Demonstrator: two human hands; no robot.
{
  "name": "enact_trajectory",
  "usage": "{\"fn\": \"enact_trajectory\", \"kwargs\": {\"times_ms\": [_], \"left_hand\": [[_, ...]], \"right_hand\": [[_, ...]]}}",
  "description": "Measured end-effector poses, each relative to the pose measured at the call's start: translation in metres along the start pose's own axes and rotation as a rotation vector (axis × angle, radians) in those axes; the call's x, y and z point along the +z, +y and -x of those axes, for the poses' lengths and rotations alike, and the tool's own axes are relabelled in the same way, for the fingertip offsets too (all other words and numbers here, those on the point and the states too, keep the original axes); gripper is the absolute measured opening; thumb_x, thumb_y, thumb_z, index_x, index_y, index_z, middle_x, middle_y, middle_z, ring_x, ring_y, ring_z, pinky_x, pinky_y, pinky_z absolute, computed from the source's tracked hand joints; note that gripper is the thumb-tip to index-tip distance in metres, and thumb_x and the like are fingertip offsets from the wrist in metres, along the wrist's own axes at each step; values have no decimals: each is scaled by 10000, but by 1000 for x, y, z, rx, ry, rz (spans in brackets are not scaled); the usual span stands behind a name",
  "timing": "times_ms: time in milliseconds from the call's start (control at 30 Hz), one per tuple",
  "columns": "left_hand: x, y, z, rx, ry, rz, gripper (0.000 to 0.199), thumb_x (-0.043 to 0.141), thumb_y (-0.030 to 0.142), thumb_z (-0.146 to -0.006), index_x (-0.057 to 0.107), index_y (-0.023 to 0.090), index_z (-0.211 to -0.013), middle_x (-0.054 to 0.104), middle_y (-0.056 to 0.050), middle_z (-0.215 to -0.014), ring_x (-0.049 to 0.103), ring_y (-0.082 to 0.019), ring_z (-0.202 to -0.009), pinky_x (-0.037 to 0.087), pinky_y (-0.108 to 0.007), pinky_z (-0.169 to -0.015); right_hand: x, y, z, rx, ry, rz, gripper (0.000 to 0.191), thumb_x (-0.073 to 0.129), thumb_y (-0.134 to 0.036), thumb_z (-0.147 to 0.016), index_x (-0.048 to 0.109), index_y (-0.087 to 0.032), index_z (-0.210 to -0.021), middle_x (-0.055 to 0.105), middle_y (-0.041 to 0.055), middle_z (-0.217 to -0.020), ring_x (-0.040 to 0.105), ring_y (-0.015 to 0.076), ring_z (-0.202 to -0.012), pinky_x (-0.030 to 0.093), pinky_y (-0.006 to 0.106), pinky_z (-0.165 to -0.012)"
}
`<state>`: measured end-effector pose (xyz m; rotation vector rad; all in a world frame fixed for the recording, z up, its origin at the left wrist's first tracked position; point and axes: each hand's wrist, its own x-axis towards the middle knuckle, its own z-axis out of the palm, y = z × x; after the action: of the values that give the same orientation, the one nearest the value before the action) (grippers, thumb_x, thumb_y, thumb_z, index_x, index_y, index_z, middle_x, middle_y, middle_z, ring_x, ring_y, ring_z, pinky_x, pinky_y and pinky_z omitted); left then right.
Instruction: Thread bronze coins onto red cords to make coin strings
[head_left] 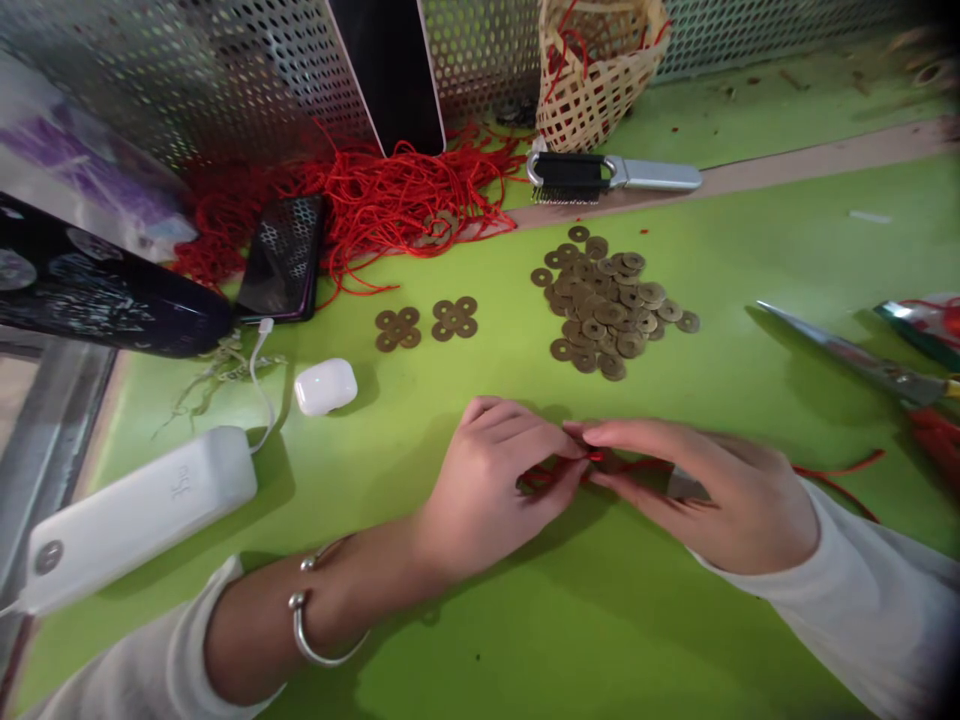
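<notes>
I see my left hand (502,480) and right hand (697,490) meeting low over the green tabletop (525,620), both pinching a red cord (832,472) between their fingertips; its end trails off right. A heap of brass coins (607,305) lies just beyond, scissors (855,360) to the right.
</notes>
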<state>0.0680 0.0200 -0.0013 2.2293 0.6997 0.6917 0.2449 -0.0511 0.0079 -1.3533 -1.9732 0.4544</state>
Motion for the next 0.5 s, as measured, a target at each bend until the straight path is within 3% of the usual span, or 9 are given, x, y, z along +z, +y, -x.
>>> {"fn": "enact_trajectory", "kwargs": {"times_ms": [267, 500], "left_hand": [[0, 1, 0, 9, -29, -25, 53, 591, 163, -782, 594, 183, -733, 690, 31, -753, 590, -116, -725, 380, -278, -720], [1, 1, 0, 21, -20, -2, 45, 596, 162, -779, 591, 185, -742, 680, 35, -729, 584, -114, -720, 386, -277, -725]], "right_hand": [[0, 1, 1, 9, -24, 36, 313, 568, -48, -803, 560, -142, -1102, 671, 50, -964, 634, 115, -865, 522, 190, -813], [3, 5, 4, 26, -70, 8, 347, 569, -82, -812, 536, -148, -1151, 653, 61, -1025, 628, 124, -906, 521, 199, -837]]}}
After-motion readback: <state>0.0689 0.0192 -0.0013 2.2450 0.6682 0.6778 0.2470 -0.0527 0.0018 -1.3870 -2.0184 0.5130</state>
